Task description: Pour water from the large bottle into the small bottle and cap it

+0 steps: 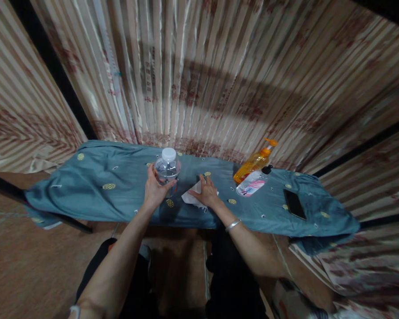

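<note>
My left hand (pixel 155 189) is wrapped round a clear bottle with a white cap (pixel 169 155), which stands upright on the blue-green cloth (pixel 126 204). To its right, my right hand (pixel 206 192) rests on a white tissue or paper (pixel 189 198), with the fingers pointing away from me. Its fingertips reach past the paper's far edge, and part of the paper is hidden under the palm. Further right are an orange pump bottle (pixel 249 167) and a clear bottle with a pink label and black top (pixel 252 184).
A dark phone (pixel 294 204) lies on the cloth at the right. Striped curtains (pixel 199 79) hang behind the cloth-covered surface. Dark metal poles (pixel 58 73) frame both sides. My legs and the tiled floor (pixel 26 261) are below.
</note>
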`<state>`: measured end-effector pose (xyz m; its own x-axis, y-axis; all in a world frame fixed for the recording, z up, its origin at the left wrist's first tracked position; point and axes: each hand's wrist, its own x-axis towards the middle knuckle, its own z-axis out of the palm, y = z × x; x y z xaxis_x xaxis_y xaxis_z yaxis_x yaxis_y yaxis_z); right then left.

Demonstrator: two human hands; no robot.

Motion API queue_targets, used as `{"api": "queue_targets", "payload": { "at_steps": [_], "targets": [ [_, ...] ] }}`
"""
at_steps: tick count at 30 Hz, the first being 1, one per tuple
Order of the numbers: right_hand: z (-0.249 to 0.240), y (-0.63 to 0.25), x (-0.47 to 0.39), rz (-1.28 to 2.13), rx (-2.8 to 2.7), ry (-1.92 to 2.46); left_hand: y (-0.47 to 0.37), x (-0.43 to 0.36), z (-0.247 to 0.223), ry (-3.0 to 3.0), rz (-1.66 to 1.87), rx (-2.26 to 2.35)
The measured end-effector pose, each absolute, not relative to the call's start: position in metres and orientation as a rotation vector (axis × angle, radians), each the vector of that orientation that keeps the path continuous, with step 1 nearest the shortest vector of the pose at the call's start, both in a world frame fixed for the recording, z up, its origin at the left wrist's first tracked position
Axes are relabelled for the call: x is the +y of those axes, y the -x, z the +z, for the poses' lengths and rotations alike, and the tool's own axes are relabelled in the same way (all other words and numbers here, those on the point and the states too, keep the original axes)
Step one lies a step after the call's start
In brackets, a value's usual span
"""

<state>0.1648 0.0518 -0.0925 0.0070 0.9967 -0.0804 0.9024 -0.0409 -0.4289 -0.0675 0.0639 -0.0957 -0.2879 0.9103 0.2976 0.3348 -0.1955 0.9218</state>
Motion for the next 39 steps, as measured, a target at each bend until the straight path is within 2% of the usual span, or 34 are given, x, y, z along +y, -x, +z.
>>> {"api": "queue_targets", "payload": {
  "at_steps": [3,7,13,20,26,35,39],
  "targets": [
    [-0.115,-0.159,0.04,0.573,-2.012,2.167,0.069,0.064,-0.094,-1.414,1.488,1.576],
    [-0.133,-0.157,0.035,0.573,-2.031,1.952,0.07,0.063,-0.094,-1.395,1.489,1.562],
    [-0.131,-0.175,0.045,0.682,-1.823,1.764,0.071,0.063,-0.095,-1.389,1.506,1.521],
    [-0.089,-0.171,0.072,0.931,-1.548,1.397,0.071,0.066,-0.1,-1.404,1.543,1.481],
    [-0.039,-0.115,0.105,1.098,-1.365,0.896,0.07,0.066,-0.102,-1.42,1.561,1.43],
    [-0.12,-0.061,0.07,1.181,-1.116,1.209,0.083,0.071,-0.11,-1.317,1.581,1.366],
    [-0.099,-0.068,0.085,1.171,-1.141,1.137,0.087,0.068,-0.11,-1.279,1.557,1.314]
  ]
}}
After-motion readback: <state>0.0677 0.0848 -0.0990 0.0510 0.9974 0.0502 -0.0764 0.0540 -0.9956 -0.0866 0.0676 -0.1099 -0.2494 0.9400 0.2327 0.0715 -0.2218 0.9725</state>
